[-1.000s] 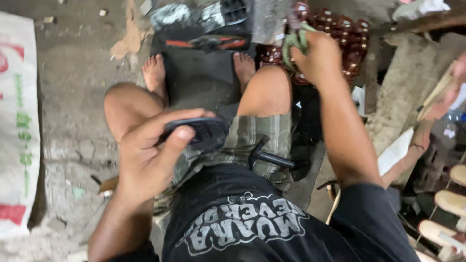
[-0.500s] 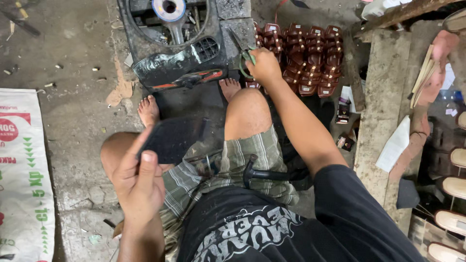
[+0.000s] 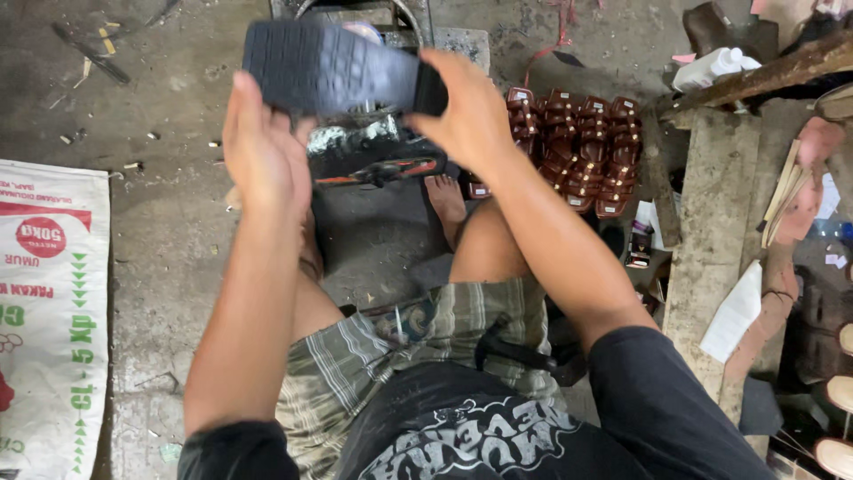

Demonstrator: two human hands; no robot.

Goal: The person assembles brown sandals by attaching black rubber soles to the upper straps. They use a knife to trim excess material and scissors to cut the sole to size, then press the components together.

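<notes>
gritty concrete floor (image 3: 178, 231), white sack (image 3: 49, 311) along its left edge, brown sandals (image 3: 577, 147) stacked right. black rubber sole (image 3: 333, 69) raised above machine (image 3: 378, 151), pinched between left hand (image 3: 262, 147) and right hand (image 3: 466, 111). could slip onto bare foot (image 3: 444, 200) if grasp loosens. machine top hidden behind sole.

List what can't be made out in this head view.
- Machine on the floor: largely hidden behind the black textured sole held by the left hand and right hand.
- Sole's other face: turned away from the camera.
- Left foot: covered by the left forearm.
- Pale shoe parts: cut off by the right edge.
</notes>
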